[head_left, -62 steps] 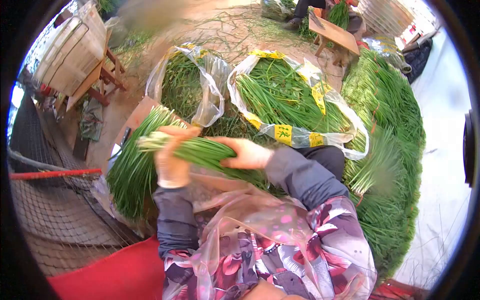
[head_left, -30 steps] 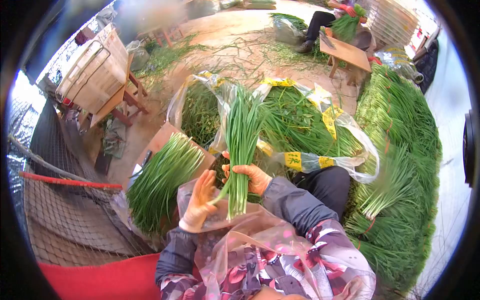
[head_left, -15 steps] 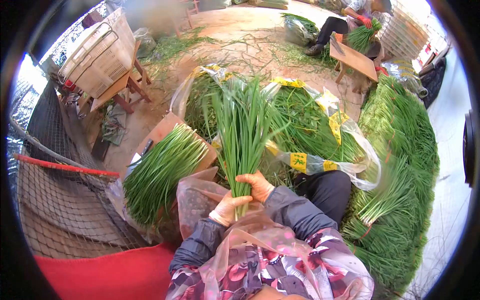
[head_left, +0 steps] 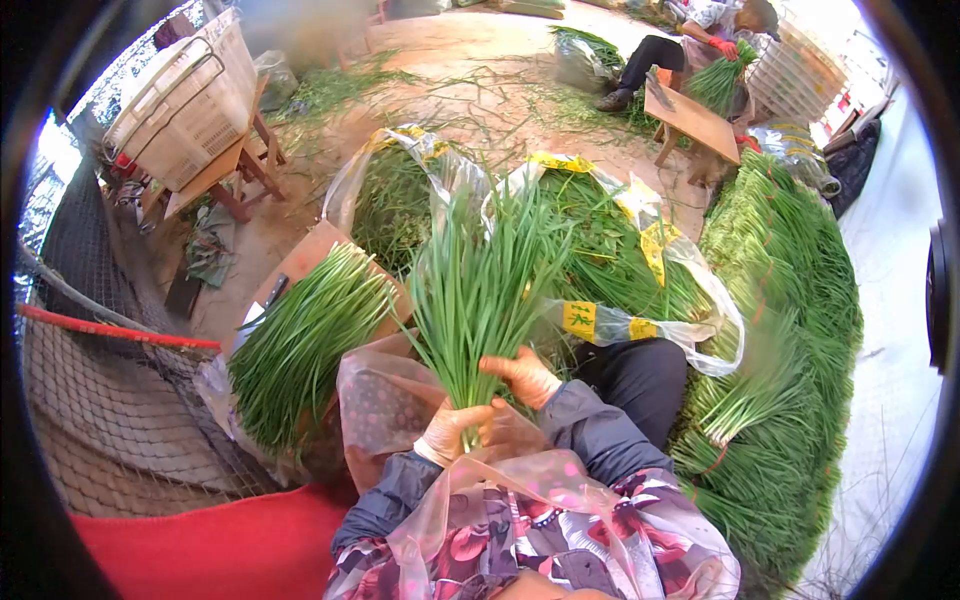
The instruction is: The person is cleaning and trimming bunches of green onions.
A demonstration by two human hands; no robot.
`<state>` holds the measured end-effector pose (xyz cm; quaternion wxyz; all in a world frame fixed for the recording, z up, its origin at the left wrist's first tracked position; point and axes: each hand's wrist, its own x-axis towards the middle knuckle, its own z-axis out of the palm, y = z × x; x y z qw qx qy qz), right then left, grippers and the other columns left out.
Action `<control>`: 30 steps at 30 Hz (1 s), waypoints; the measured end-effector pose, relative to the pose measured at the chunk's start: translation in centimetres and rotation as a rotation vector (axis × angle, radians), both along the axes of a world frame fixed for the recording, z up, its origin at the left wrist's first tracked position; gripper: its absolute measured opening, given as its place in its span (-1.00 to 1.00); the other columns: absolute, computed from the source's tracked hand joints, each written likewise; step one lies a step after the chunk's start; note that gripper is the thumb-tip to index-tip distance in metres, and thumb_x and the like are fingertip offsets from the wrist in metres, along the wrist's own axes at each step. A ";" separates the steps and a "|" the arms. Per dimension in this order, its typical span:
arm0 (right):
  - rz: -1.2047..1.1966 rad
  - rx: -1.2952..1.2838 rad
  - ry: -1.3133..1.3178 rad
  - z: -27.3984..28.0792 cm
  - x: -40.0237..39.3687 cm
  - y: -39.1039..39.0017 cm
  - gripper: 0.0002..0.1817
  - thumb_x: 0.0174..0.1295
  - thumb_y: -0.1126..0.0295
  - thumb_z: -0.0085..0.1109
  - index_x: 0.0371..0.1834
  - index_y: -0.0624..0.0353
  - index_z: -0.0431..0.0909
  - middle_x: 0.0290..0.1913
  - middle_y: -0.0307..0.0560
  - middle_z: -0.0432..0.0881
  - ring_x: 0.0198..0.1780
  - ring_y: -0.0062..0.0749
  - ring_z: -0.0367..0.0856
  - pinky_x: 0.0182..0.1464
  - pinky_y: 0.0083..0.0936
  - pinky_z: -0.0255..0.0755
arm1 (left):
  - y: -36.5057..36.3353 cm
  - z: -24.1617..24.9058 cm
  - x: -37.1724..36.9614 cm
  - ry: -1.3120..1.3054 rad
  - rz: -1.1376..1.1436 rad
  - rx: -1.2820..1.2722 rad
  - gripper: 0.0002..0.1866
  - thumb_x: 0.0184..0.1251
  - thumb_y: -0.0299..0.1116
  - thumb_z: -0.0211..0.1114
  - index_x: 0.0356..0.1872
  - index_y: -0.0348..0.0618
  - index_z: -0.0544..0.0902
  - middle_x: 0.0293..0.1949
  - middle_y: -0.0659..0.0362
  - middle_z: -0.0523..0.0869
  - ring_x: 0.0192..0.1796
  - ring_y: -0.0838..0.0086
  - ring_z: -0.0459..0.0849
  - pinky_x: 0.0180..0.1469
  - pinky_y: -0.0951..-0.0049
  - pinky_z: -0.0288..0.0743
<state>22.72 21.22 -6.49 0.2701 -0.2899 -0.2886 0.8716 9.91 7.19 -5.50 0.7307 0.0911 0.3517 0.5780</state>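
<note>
A loose bunch of green garlic chives (head_left: 482,300) stands upright in front of my chest, its leaves fanned out at the top. Low on the stems, my left hand (head_left: 458,430) is closed around the bunch. My right hand (head_left: 524,378) grips it from the right side, slightly higher, with the thumb across the leaves; its other fingers are partly hidden. To the left, a thick pile of chives (head_left: 310,345) lies on a board (head_left: 325,245). A knife (head_left: 275,292) rests at that board's left edge.
Ahead lies an open plastic bag (head_left: 690,330) with yellow labels, full of loose greens. Tied chive bundles (head_left: 780,370) are heaped on the right. A white crate (head_left: 195,105) sits on a stool at left. Across the floor, a person in red gloves (head_left: 722,47) holds greens beside a small table (head_left: 690,120).
The bunch has come down a little and its leaves spread wider. My hands have moved slightly lower, still on the stems. The whole view has shifted slightly left.
</note>
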 end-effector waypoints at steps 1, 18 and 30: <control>-0.163 -0.116 0.008 0.0 -0.1 0.2 -0.59 0.10 0.41 0.33 0.06 0.16 0.55 0.04 -0.10 0.63 0.07 -0.32 0.57 0.18 -0.27 0.41 | -0.2 0.2 -0.3 -0.003 -0.001 -0.001 -0.65 0.15 -0.49 0.34 -0.01 -0.21 0.54 -0.26 0.20 0.68 -0.51 0.53 0.55 -0.50 0.50 0.46; 0.160 1.081 -0.792 11.7 1.4 3.1 -0.49 0.05 0.11 0.41 0.03 0.13 0.58 -0.34 -0.10 0.70 -0.32 -0.37 0.65 -0.24 -0.49 0.50 | -2.4 0.8 -2.4 0.148 -0.004 -0.109 -0.70 0.08 -0.46 0.37 -0.12 -0.23 0.59 -0.46 0.21 0.62 -0.58 0.54 0.51 -0.56 0.52 0.40; 0.695 1.554 -1.071 8.9 -3.3 3.1 -0.53 0.01 0.02 0.32 -0.08 0.05 0.60 -0.32 0.05 0.68 -0.21 -0.01 0.67 -0.16 -0.19 0.52 | -2.7 0.8 -2.7 0.209 0.060 -0.065 -0.73 0.03 -0.54 0.33 -0.18 -0.22 0.60 -0.36 0.19 0.66 -0.56 0.58 0.51 -0.54 0.58 0.37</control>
